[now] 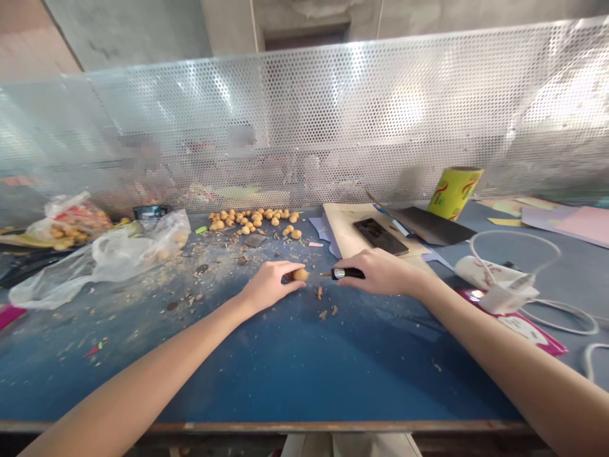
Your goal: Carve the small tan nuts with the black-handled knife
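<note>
Head view: over the bench [266,374], between front and far edges, the left hand [272,282] pinches a small brown ball [300,275] — seemingly to steady it — facing a black-handled tool [347,273] gripped by the right hand [382,271].

A rough workshop, by its look
Blue worktop [285,381] strewn with crumbs and small scraps [320,293]; perforated metal screen [323,114] along its far side; bare grey wall [143,28] beyond; black-handled tool [349,273] held over the worktop

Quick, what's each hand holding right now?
Left hand: closed on a small round brown piece.
Right hand: closed around a black-handled tool.
</note>
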The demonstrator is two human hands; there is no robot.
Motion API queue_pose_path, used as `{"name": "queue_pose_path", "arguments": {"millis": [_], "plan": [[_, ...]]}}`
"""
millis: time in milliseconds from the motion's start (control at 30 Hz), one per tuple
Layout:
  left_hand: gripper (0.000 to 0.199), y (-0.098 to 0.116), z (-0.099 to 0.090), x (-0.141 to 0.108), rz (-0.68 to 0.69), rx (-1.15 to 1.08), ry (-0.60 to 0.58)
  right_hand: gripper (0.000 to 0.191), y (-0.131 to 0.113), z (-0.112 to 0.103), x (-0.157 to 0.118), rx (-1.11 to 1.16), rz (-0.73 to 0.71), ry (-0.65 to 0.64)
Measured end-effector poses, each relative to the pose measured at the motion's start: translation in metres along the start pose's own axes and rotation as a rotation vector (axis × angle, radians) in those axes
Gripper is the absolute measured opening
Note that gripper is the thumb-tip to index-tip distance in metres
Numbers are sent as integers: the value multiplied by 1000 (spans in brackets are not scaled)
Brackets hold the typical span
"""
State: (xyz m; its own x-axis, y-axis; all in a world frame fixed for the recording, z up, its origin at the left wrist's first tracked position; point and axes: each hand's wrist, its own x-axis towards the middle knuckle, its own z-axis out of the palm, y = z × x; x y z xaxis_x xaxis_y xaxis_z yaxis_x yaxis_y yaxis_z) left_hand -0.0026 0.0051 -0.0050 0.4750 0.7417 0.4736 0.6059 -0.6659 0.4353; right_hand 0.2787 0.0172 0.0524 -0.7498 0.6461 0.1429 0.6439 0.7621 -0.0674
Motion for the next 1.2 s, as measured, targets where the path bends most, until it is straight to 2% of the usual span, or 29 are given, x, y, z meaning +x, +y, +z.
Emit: {"name": "queue_pose_path", "arguments": {"millis": [200,433,900,1200], "plan": [[39,-3,1,0,-7,-31,-17,36,-1,-1,0,58,-12,-12],[39,0,-2,1,-5,-6,-42,34,-2,0,1,25,0,5],[36,-1,-1,1,-15,-36,-35,34,0,0,0,70,-4,8],[37,2,-1,1,-11,-23,-18,33,-3,0,1,18,35,19]]}}
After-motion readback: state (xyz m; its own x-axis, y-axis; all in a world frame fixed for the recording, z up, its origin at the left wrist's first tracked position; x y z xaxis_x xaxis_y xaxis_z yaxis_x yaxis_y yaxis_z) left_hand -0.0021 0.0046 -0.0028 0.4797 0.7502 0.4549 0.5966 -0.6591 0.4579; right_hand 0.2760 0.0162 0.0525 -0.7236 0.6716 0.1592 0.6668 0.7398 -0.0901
